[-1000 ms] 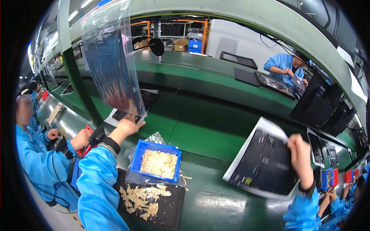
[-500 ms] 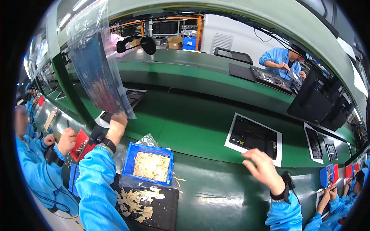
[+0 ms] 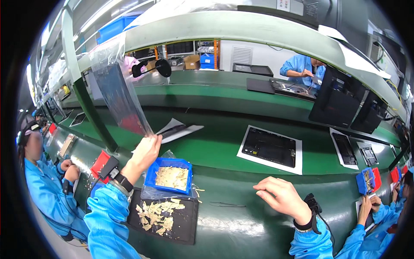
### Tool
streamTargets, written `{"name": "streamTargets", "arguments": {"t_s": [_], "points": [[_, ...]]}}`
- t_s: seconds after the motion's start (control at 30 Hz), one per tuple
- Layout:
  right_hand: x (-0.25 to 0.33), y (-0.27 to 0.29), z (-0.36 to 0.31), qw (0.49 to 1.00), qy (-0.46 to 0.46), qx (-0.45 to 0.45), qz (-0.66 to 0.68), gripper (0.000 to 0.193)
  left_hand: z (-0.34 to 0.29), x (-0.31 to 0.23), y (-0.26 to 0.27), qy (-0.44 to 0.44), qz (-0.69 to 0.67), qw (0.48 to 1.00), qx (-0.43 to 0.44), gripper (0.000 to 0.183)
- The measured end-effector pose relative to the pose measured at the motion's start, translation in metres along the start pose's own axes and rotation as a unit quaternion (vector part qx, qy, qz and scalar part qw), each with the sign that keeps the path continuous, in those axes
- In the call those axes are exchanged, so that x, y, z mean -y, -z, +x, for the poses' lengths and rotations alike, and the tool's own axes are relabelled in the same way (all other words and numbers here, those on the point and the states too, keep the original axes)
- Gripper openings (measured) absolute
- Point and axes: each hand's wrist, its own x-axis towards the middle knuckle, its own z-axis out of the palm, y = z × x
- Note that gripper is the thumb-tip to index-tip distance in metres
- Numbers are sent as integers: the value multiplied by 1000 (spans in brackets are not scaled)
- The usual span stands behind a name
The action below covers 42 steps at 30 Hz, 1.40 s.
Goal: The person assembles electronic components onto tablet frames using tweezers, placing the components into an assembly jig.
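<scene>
My left hand (image 3: 146,152) is closed at the near corner of a black flat device frame (image 3: 173,130), seen nearly edge-on and tilted. A white sheet (image 3: 183,133) lies under it, with one corner standing up; the fingertips are partly hidden. Just above that hand hangs a clear plastic bag (image 3: 118,93) with a dark panel behind or inside it. My right hand (image 3: 282,196) hovers over the near bench, fingers stretched and apart, holding nothing. Beyond it another black device frame (image 3: 269,146) lies on white paper on the green belt.
A blue bin (image 3: 152,176) of pale strips stands beside a black tray (image 3: 186,224) with scattered strips. Tweezers (image 3: 227,204) lie on the bench. A green post (image 3: 92,112) rises at left. Co-workers sit at left (image 3: 47,181), right (image 3: 375,224) and across (image 3: 297,69).
My left hand has moved right, and the black frame with its white sheet has shifted right and tilted. My right hand has moved slightly left and lower. The head view has tilted upward.
</scene>
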Motion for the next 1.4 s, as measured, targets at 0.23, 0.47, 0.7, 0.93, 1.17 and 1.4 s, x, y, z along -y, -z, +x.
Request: {"name": "streamTargets", "arguments": {"t_s": [0.23, 0.47, 0.7, 0.93, 1.17, 1.4], "points": [[14, 28, -32, 998, -59, -18, 24, 15, 28, -45, 60, -5, -79, 995, -65, 51], [-28, 15, -104, 651, -342, 14, 678, 87, 25, -103, 191, -127, -116, 957, -232, 40], [-15, -3, -193, 648, -432, -119, 615, 51, -83, -175, 228, -278, -187, 911, -239, 35], [10, -11, -170, 853, -515, 76, 19, 38, -138, -239, 192, -261, -501, 824, 41, 37], [38, -29, -115, 966, -252, -45, -45, 28, -65, -228, 185, 9, -553, 831, 67, 18], [34, -87, -92, 991, -102, 70, -46, 14, -45, -256, 156, 124, -501, 854, 58, 18]]}}
